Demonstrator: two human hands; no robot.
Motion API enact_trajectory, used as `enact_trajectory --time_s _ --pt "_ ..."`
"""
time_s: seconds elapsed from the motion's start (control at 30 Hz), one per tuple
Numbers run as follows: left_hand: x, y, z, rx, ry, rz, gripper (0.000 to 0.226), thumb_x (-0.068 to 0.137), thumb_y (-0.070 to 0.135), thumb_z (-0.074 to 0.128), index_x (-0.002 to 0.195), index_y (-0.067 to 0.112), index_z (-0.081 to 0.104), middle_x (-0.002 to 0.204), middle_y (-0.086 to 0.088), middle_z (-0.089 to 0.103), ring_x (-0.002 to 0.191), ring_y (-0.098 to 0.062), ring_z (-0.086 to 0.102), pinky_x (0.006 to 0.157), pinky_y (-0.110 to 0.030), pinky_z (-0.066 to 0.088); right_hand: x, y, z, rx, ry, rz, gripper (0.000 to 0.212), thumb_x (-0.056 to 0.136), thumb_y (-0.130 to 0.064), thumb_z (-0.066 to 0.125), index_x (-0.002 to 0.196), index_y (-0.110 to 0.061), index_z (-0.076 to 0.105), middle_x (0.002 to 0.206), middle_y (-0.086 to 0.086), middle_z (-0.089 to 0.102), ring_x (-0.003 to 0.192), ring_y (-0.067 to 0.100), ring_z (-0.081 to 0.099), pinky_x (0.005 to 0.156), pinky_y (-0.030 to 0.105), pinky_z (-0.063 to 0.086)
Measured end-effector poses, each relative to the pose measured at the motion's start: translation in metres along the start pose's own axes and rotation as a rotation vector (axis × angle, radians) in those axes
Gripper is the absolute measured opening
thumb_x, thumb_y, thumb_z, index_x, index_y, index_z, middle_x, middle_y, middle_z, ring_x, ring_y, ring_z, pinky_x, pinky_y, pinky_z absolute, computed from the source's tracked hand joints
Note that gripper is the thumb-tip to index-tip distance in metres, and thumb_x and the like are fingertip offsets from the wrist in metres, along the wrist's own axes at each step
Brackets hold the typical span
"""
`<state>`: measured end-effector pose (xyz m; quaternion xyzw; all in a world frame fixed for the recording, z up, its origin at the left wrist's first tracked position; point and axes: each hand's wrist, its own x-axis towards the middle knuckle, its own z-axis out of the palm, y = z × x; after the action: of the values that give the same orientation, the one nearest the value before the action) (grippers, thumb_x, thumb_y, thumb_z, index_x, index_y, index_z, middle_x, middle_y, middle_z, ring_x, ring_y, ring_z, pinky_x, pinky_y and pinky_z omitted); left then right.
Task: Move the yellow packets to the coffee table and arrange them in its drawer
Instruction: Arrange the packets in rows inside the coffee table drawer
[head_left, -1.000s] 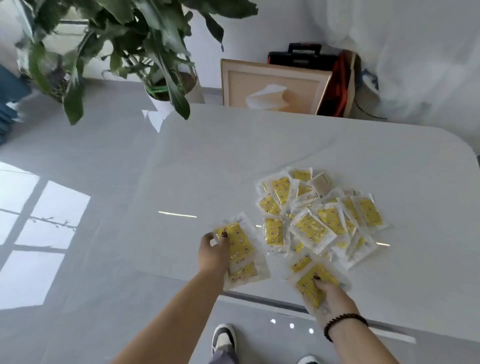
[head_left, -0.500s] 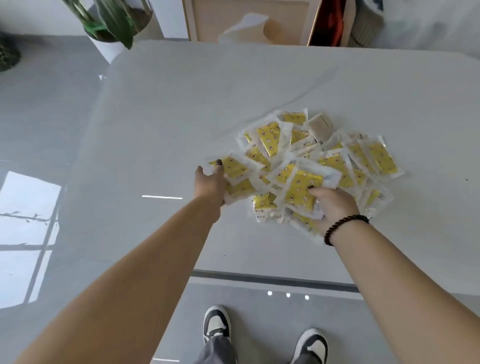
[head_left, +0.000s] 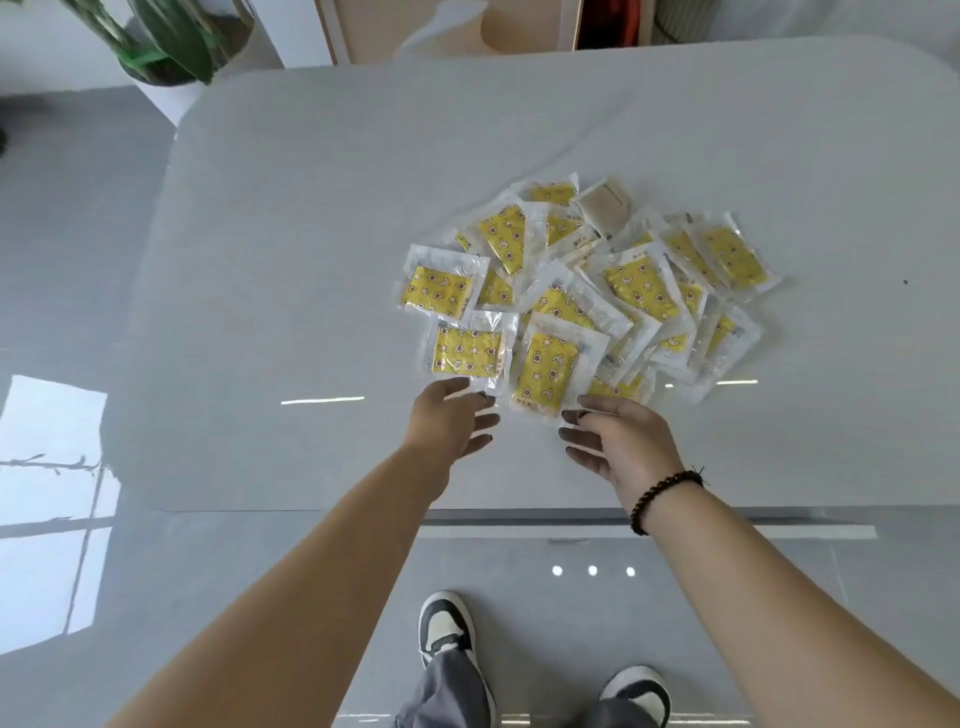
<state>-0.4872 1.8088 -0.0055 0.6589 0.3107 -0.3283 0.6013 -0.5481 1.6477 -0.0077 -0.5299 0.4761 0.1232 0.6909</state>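
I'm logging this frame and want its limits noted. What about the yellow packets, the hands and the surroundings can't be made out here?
Head view only:
- Pile of yellow clear-wrapped packets: exact count unknowable, since upper packets cover lower ones.
- Printed text on the packets: too small to read.
- Beige packet at the pile's far edge: contents unclear.
- Left hand and right hand: palms face down; contact with the white table uncertain.
- Potted plant: cut off by the top edge.
- Coffee-table drawer: not in view.

Single head-worn view, steeply downward, close over the white table (head_left: 311, 234).
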Motion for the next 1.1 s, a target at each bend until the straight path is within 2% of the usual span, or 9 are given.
enact_trajectory --time_s 0.17,0.27,0.33,0.4,0.53,0.63,0.73,0.83,1.1 --pt "-0.015 -0.046 0.008 0.196 0.002 0.176 0.033 0.093 0.003 0.046 0.121 0.014 0.058 0.102 -0.002 0.072 0.09 -0.016 0.067 0.075 -0.024 0.053 -0.002 0.045 -0.01 -0.211 -0.016 -0.172 0.02 0.089 0.0 0.051 0.098 -0.013 0.064 0.095 0.006 0.071 0.089 0.021 0.067 0.077 0.028 0.056" --pt "-0.013 -0.084 0.013 0.519 0.103 0.391 0.031 0.092 0.007 0.05 0.118 0.022 0.059 0.116 0.008 0.065 0.102 -0.009 0.059 0.074 -0.01 0.045 0.007 0.077 -0.024 -0.637 0.047 -0.559 0.024 0.088 -0.003 0.055 0.106 -0.016 0.063 0.108 -0.002 0.065 0.107 0.015 0.06 0.086 0.012 0.046" --pt "-0.006 -0.11 0.011 0.715 0.171 0.572 0.034 0.093 0.011 0.053 0.125 0.021 0.056 0.129 0.008 0.054 0.119 -0.01 0.049 0.09 -0.014 0.036 0.019 0.098 -0.033 -0.886 0.079 -0.89 0.03 0.086 -0.001 0.059 0.115 -0.008 0.062 0.12 0.005 0.06 0.121 0.021 0.052 0.101 0.026 0.043" --pt "0.006 -0.132 0.008 0.815 0.199 0.727 0.037 0.091 0.009 0.055 0.127 0.016 0.057 0.136 0.003 0.05 0.127 -0.016 0.045 0.102 -0.021 0.034 0.034 0.115 -0.037 -1.027 0.079 -1.078 0.033 0.084 -0.003 0.061 0.117 -0.003 0.062 0.125 0.012 0.057 0.129 0.03 0.047 0.107 0.039 0.04" --pt "0.032 -0.16 -0.009 0.93 0.249 1.051 0.036 0.089 0.013 0.048 0.122 0.011 0.063 0.135 -0.006 0.055 0.128 -0.023 0.048 0.105 -0.037 0.04 0.056 0.133 -0.037 -1.171 0.068 -1.244 0.037 0.091 -0.02 0.047 0.119 -0.002 0.061 0.132 0.019 0.052 0.132 0.036 0.043 0.104 0.054 0.039" --pt "0.049 -0.174 -0.021 1.021 0.254 1.267 0.037 0.094 0.014 0.046 0.126 0.011 0.064 0.135 -0.009 0.057 0.13 -0.025 0.05 0.104 -0.035 0.041 0.068 0.141 -0.045 -1.225 0.08 -1.369 0.041 0.092 -0.022 0.047 0.126 -0.002 0.059 0.138 0.02 0.049 0.135 0.035 0.04 0.106 0.054 0.037" --pt "0.06 -0.18 -0.018 0.994 0.4 1.42 0.034 0.093 0.014 0.045 0.117 0.014 0.07 0.126 -0.007 0.064 0.122 -0.021 0.057 0.095 -0.031 0.045 0.074 0.147 -0.045 -1.236 0.141 -1.476 0.043 0.093 -0.022 0.044 0.128 -0.002 0.057 0.14 0.019 0.048 0.135 0.034 0.04 0.107 0.051 0.038" --pt "0.069 -0.182 -0.01 0.982 0.524 1.499 0.035 0.088 0.013 0.045 0.106 0.016 0.075 0.115 -0.006 0.069 0.112 -0.021 0.064 0.083 -0.033 0.049 0.079 0.152 -0.04 -1.237 0.214 -1.533 0.043 0.09 -0.021 0.043 0.126 -0.004 0.06 0.138 0.016 0.052 0.133 0.032 0.044 0.104 0.047 0.041" --pt "0.077 -0.18 -0.009 1.004 0.594 1.539 0.04 0.086 0.014 0.04 0.099 0.017 0.077 0.106 -0.005 0.07 0.104 -0.02 0.064 0.075 -0.027 0.041 0.088 0.157 -0.035 -1.226 0.345 -1.637 0.044 0.088 -0.021 0.038 0.121 -0.006 0.064 0.133 0.011 0.057 0.127 0.029 0.051 0.098 0.041 0.042"
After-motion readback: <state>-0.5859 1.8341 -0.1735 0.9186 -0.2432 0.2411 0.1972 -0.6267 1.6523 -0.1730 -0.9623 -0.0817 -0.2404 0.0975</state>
